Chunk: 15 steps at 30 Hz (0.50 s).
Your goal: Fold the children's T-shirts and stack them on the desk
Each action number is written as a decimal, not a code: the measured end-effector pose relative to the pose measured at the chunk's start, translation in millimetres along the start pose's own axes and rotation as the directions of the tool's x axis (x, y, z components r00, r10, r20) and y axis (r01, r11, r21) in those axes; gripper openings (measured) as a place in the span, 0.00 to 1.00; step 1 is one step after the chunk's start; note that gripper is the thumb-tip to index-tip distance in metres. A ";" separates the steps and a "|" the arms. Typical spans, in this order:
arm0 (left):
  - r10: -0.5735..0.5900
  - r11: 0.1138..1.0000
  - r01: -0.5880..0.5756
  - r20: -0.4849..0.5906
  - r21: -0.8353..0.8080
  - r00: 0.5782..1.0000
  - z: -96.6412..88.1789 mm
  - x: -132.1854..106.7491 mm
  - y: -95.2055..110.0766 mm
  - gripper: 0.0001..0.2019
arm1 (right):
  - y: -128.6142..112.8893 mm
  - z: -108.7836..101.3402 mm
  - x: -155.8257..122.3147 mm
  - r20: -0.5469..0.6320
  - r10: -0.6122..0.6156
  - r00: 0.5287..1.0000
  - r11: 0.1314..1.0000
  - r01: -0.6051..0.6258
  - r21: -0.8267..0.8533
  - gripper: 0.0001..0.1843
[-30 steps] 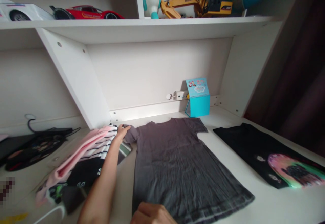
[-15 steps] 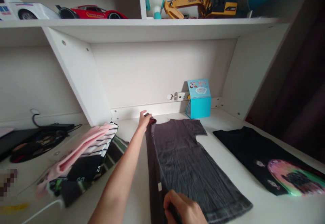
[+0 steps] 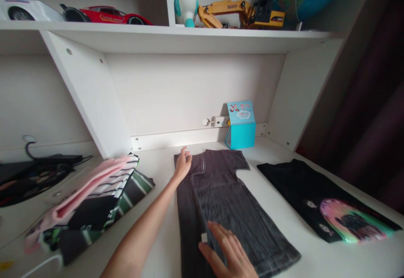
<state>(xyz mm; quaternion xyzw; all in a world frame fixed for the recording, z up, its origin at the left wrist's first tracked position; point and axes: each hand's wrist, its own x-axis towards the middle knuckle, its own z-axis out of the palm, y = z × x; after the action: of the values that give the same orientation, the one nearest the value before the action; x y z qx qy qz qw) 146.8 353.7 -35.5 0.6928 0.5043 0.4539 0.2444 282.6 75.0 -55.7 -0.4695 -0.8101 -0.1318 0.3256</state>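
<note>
A dark grey short-sleeved T-shirt [image 3: 233,202] lies on the white desk, its left side folded inward in a long strip with the sleeve laid over the body. My left hand [image 3: 183,164] is at the shirt's far left shoulder, fingers apart and holding nothing. Close to me, my right hand [image 3: 227,248] rests over the lower part of the folded strip, its fingers spread. Beside that hand a small white label [image 3: 204,237] shows on the strip's edge.
On the right lies a folded black T-shirt [image 3: 315,198] with a colourful print. A stack of folded clothes [image 3: 94,198] lies left. A blue desk calendar [image 3: 242,126] stands at the back by a power strip [image 3: 221,121]. Toys stand on the shelf [image 3: 202,33] above.
Both hands have let go of the shirt. Its left side, held raised before, now lies flat across the body with the sleeve spread over it. My right hand has opened.
</note>
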 end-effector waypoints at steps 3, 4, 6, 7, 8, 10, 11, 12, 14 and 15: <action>0.070 0.925 -0.160 0.261 0.346 0.963 -10.1 -25.4 -0.8 0.27 | -7.4 18.3 0.5 0.012 -0.183 0.983 0.983 0.184 -0.018 0.16; 0.050 0.883 -0.196 0.330 0.426 0.943 -12.6 -33.2 -0.8 0.28 | -8.4 20.5 1.1 0.043 -0.235 0.971 0.972 0.236 0.002 0.17; -0.004 0.812 -0.232 0.403 0.536 0.915 -16.2 -44.5 0.1 0.29 | -3.7 13.4 7.6 0.131 -0.324 0.937 0.944 0.312 0.106 0.18; -0.022 0.787 -0.240 0.415 0.569 0.910 -17.3 -47.7 0.9 0.29 | 3.4 4.3 14.6 0.178 -0.339 0.924 0.933 0.305 0.193 0.18; -0.028 0.770 -0.246 0.416 0.589 0.909 -18.0 -49.5 1.8 0.28 | 14.2 -7.3 24.7 0.224 -0.331 0.917 0.920 0.261 0.292 0.18; -0.025 0.755 -0.256 0.417 0.603 0.908 -18.4 -49.8 3.4 0.28 | 47.6 -31.4 52.3 0.337 -0.192 0.922 0.894 0.023 0.447 0.20; -0.023 0.755 -0.259 0.418 0.603 0.908 -18.3 -49.1 3.8 0.27 | 69.4 -40.7 68.2 0.403 -0.058 0.914 0.886 -0.138 0.442 0.20; -0.026 0.757 -0.257 0.420 0.601 0.907 -18.0 -48.2 4.0 0.27 | 93.6 -46.4 83.9 0.464 0.100 0.880 0.885 -0.292 0.364 0.20; -0.045 0.760 -0.241 0.418 0.604 0.907 -17.1 -46.9 3.8 0.26 | 144.2 -46.0 109.9 0.501 0.483 0.718 0.824 -0.567 0.017 0.18; -0.055 0.758 -0.231 0.412 0.610 0.909 -16.6 -46.6 3.4 0.25 | 167.8 -40.5 118.7 0.466 0.592 0.657 0.769 -0.635 -0.081 0.17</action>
<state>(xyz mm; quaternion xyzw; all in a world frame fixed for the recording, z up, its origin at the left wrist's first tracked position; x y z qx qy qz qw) 130.2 307.5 -42.9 0.8360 0.5335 0.1092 0.0674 399.8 222.0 36.7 -0.7172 -0.6622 0.1387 0.1670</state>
